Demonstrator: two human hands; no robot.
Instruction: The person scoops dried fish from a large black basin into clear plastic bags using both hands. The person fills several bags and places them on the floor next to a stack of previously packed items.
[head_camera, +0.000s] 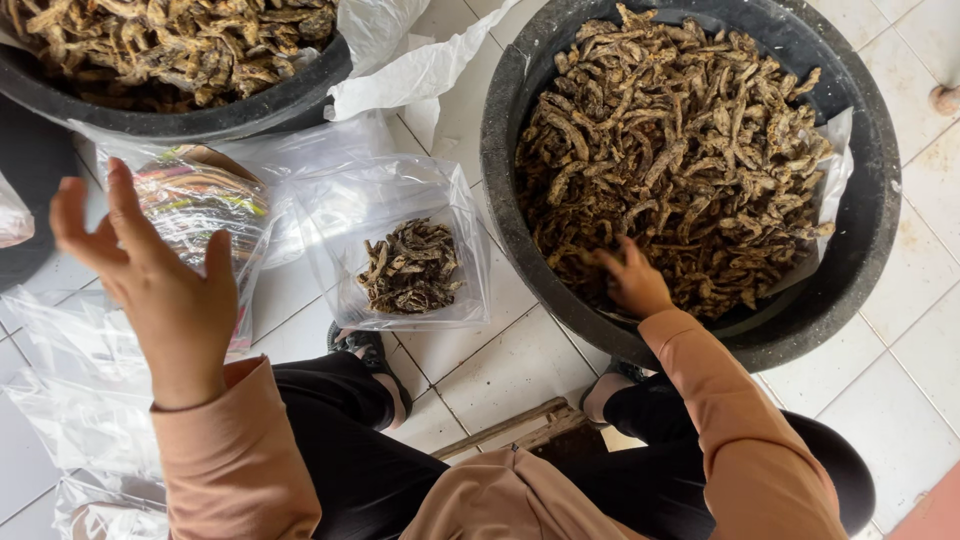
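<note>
Right hand (632, 283) reaches into large black tub (870, 240) on tiled floor (520, 360), resting on heap of brown dried strips (670, 160). Its fingers (608, 262) dig into the heap, tips buried; cannot tell whether they pinch anything. Left hand (165, 290) is raised over clear plastic bags (70, 400), fingers spread, holding nothing. Small clear bag (400, 250) lies open on floor between the two hands, a modest pile of strips inside. Second black tub (200, 120) at upper left is cut off by frame edge, also filled with strips. Printed packet (200, 200) sits partly behind left hand, pattern hard to make out. White plastic sheet (400, 70) lies between tubs.
</note>
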